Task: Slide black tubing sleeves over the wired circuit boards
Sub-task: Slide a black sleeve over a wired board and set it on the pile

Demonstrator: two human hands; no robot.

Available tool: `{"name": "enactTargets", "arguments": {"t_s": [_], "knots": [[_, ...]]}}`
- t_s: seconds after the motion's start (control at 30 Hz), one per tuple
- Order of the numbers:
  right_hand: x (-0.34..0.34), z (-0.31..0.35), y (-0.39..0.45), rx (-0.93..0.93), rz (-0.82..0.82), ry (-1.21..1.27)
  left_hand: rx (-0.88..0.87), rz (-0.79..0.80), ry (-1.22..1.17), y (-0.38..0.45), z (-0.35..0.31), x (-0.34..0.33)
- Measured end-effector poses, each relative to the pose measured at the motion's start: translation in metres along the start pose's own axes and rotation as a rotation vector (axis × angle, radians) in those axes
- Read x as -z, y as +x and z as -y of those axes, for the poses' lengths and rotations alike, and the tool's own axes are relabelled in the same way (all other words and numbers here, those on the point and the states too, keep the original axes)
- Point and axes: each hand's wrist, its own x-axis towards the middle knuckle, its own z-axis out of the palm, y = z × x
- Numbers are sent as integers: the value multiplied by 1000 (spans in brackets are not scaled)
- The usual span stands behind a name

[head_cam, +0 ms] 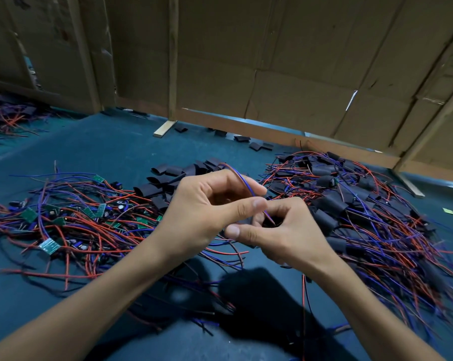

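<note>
I have two hands at work: my left hand point(196, 204) and my right hand point(285, 230). Between them runs one pair of wires point(242, 182), one red and one blue. On the surface point(110, 147) I count three heaps: bare wired circuit boards point(71, 217) on my left, loose black tubing sleeves point(168, 178) in the middle, and sleeved boards point(363, 212) on my right. About a dozen green boards show in the left heap; the rest are too tangled to count. Roughly six stray sleeves point(242, 138) lie by the cardboard wall point(272, 61). A fourth wire heap point(6, 118) sits far left.

Single head view, looking forward-down, close over hands point(246, 220), cardboard wall point(272, 61) behind.
</note>
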Motion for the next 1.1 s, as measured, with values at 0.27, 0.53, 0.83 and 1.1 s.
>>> {"name": "enactTargets", "arguments": {"t_s": [0.27,0.53,0.83,1.1], "knots": [[0,3,-3,53,109,32,-31,31,35,2,-5,2],[3,1,-2,56,130,25,-47,66,102,-1,-4,4],[-11,2,-2,-164,300,426,133,154,221,8,6,12],[-8,5,-1,-434,523,883,994,22,-626,18,19,21]]}}
